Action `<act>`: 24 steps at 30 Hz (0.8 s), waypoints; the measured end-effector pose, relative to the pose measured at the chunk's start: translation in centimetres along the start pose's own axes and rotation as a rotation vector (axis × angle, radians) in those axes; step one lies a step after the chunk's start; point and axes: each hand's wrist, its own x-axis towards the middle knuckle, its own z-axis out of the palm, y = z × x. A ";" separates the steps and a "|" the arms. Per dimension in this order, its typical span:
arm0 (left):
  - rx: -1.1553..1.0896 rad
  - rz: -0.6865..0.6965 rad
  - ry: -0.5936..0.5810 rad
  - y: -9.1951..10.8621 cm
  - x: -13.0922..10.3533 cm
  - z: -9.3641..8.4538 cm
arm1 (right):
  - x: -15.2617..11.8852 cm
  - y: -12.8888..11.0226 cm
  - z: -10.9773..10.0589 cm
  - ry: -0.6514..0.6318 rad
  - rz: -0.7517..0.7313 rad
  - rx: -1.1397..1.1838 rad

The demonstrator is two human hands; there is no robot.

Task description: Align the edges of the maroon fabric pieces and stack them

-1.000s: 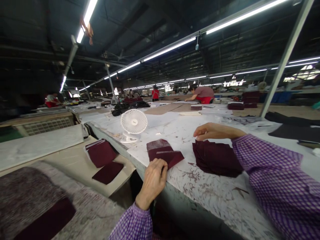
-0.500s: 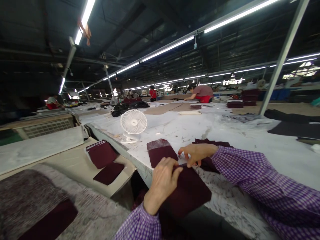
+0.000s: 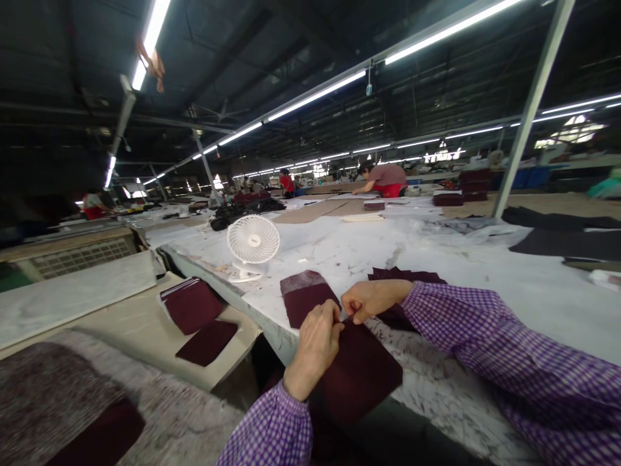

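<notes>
A long workshop under a dark roof is lit by rows of strip lights (image 3: 317,96), and a slanting metal post (image 3: 533,110) stands to the right. White sheeting, smudged in places, covers the main worktop (image 3: 334,243). Over its near edge the left hand (image 3: 315,343) and the right hand (image 3: 371,301) meet, almost touching, fingers drawn in, both pinching the top edge of a maroon piece of cloth (image 3: 361,372). That cloth slopes down toward the person, its lower part reaching past the front of the worktop. Just behind the left hand lies another maroon piece (image 3: 308,298) with a greyish far end. A pile of maroon cloth (image 3: 402,274) sits behind the right wrist, partly hidden by it.

A white fan (image 3: 253,239) stands farther back near the worktop's left edge, with a dark heap of fabric (image 3: 250,210) beyond. To the left, a beige worktop (image 3: 140,330) bears a fanned maroon stack (image 3: 191,303) and one flat piece (image 3: 207,342) beside it. In the distance a co-worker (image 3: 385,178) bends forward.
</notes>
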 end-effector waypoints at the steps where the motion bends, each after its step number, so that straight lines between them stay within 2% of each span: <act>1: -0.098 -0.020 0.003 -0.3 0.0 -0.2 | -0.1 -0.1 0.0 0.017 -0.016 0.007; 3: -0.274 -0.043 -0.015 -0.8 0.1 -0.9 | -0.2 -0.4 -0.2 0.056 -0.044 0.000; 5: -0.349 -0.043 -0.056 -1.1 0.3 -1.7 | -0.3 -0.7 -0.4 0.083 -0.058 -0.037; 8: -0.243 -0.048 -0.094 -0.9 0.9 -2.1 | -0.2 -1.0 -0.5 0.107 -0.089 -0.073; 13: 0.041 -0.093 -0.026 -0.5 2.1 -0.1 | 0.0 -0.3 -0.3 0.157 -0.096 -0.012; 16: 0.050 -0.047 0.024 -0.7 2.4 1.2 | -0.7 1.1 -0.4 0.182 -0.072 0.164; 18: 0.038 -0.021 0.042 -0.9 2.5 1.5 | -1.5 1.7 -0.5 0.249 -0.074 0.207; 20: 0.029 -0.010 0.042 -1.1 2.6 1.6 | -2.4 1.8 -0.1 0.328 -0.110 0.108; 24: 0.024 -0.009 0.032 -1.0 3.1 1.7 | -3.4 1.0 1.8 0.399 -0.176 -0.216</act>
